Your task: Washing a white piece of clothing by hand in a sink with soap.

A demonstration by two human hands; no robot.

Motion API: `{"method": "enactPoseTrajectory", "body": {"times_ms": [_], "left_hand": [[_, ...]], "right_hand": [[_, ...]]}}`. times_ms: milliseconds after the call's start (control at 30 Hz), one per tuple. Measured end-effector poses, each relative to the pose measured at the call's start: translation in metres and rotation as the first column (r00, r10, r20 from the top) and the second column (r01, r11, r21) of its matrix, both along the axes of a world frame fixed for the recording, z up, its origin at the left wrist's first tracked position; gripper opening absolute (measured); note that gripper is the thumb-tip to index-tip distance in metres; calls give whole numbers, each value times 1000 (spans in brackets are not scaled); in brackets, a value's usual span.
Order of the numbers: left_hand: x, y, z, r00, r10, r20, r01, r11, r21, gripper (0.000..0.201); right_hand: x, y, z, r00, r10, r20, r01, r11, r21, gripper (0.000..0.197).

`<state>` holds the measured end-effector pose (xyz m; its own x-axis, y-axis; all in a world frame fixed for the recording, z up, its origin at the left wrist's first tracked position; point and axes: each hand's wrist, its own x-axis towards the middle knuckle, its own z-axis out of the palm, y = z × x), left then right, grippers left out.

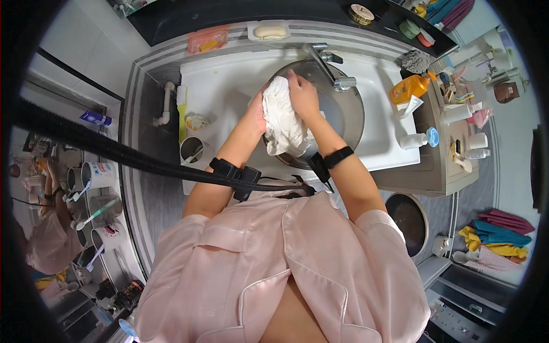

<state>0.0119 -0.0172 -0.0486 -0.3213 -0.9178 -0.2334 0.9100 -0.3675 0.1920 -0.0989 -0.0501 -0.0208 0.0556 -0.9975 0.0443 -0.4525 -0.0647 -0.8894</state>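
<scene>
A bunched white cloth [281, 117] is held up between my two hands above a round metal basin [349, 117] in the white sink [380, 126]. My left hand [258, 108] grips the cloth's left side, and the cloth hides most of its fingers. My right hand [303, 94] is closed on the upper right part, its fingers curled over the folds. The lower end of the cloth hangs loosely over the basin's near rim. Behind my right hand, the chrome faucet [331, 70] reaches over the basin.
On the sink's left stand a metal cup [194, 150] and a green-handled brush [182, 114]. A soap dish [269, 31] sits on the back ledge. An orange bottle [409, 88] and white bottle [413, 141] stand right. A black cable [143, 166] crosses over my left forearm.
</scene>
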Motion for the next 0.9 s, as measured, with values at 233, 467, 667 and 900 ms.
{"method": "enactPoseTrajectory", "body": {"times_ms": [233, 467, 667, 900], "left_hand": [[23, -4, 8, 989, -131, 63, 132, 991, -17, 39], [28, -5, -21, 558, 99, 824, -270, 960, 67, 71], [-1, 34, 75, 900, 38, 435, -55, 998, 27, 75], [-5, 31, 3, 958, 249, 144, -182, 912, -366, 41]], "right_hand": [[-45, 8, -35, 698, -197, 688, -320, 774, 546, 45], [-32, 23, 33, 449, -179, 876, -476, 781, 404, 32], [10, 52, 45, 909, 416, 29, -405, 898, -175, 37], [32, 24, 30, 893, 110, -437, -368, 737, -567, 15]]}}
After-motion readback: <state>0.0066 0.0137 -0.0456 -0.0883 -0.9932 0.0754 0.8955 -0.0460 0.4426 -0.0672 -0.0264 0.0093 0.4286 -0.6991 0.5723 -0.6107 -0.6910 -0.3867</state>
